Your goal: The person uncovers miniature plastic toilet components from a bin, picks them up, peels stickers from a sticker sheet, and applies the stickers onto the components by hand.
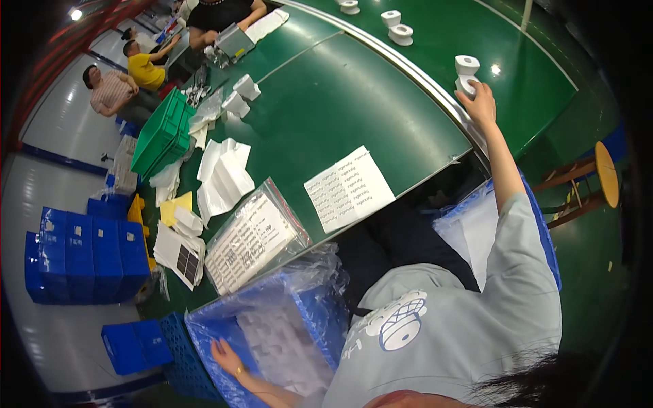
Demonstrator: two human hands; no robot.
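Observation:
My right hand (479,105) reaches out to the green conveyor at the far right, its thumb and fingers around the lower part of a small white toy toilet (466,66). The toy's upper part shows above my fingers. My left hand (226,358) is low at the left, over a blue crate (204,333) lined with clear plastic. Its fingers are apart and nothing shows in them. A pale moulded layer (282,336) lies inside that crate. Farther along the conveyor are another white toy toilet (400,34) and a white piece (349,7).
On the green table (306,102) lie a printed sheet (350,187), a clear bag of printed sheets (255,234), crumpled white paper (223,173) and white pieces (246,87). A green crate (163,132) stands left. A second lined blue crate (476,221) and a stool (605,175) are right. Several people work beyond.

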